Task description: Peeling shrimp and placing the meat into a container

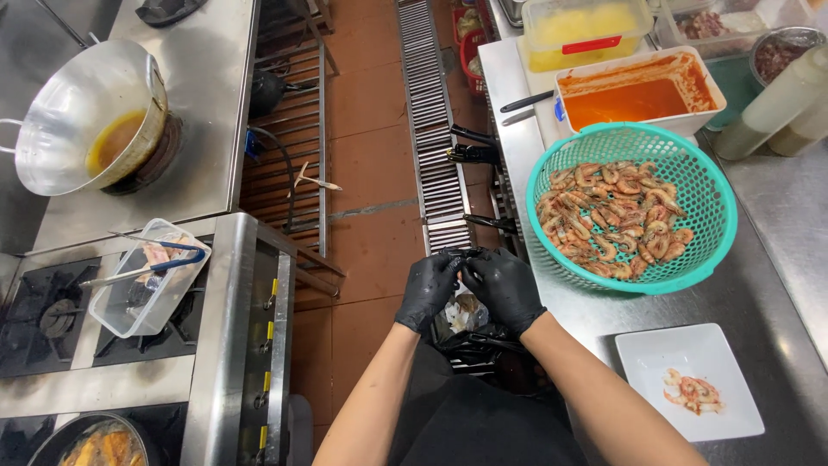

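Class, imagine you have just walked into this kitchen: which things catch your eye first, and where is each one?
The teal colander heaped with cooked shrimp stands out on the steel counter at right, with a tub of orange sauce just behind it. At the centre, the left hand and right hand, in black gloves, meet over a dark bag. At upper left, a tilted metal wok holds brown liquid.

1 head view (worn) looking steeply down, close.
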